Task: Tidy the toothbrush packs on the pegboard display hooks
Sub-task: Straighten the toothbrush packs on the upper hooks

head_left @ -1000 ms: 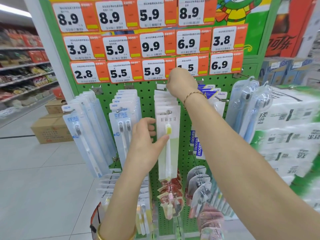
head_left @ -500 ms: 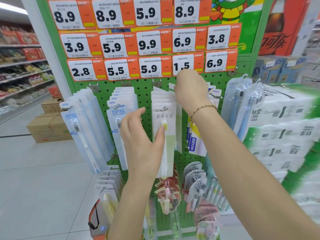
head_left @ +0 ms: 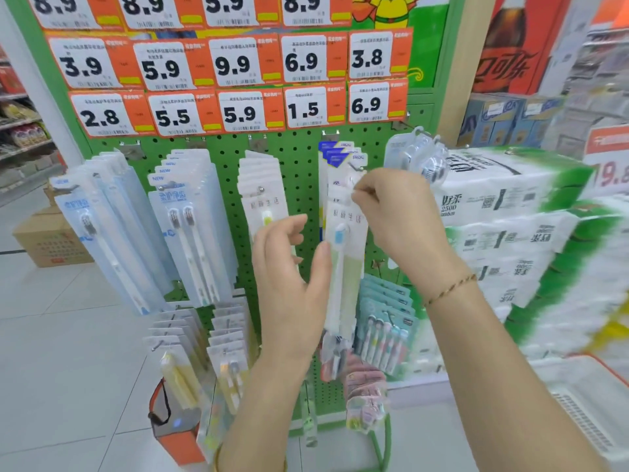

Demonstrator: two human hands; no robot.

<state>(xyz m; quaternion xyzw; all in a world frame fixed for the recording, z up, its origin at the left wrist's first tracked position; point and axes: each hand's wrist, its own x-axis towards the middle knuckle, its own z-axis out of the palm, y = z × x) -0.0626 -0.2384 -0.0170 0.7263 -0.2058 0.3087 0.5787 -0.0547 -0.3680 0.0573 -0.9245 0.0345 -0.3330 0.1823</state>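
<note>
Right hand (head_left: 391,212) pinching the pack (head_left: 343,267) by its stiff top tab, left hand (head_left: 289,267) loose, thumb steadying its edge; light, slick, bendy, I reckon.

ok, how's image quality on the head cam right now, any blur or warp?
Head view: the tissue packs at the right edge smear with motion blur; the right hand is soft too, while the price tags read clearly; wide-angle warp leans the pegboard edges; lighting flat, no glare.
</note>
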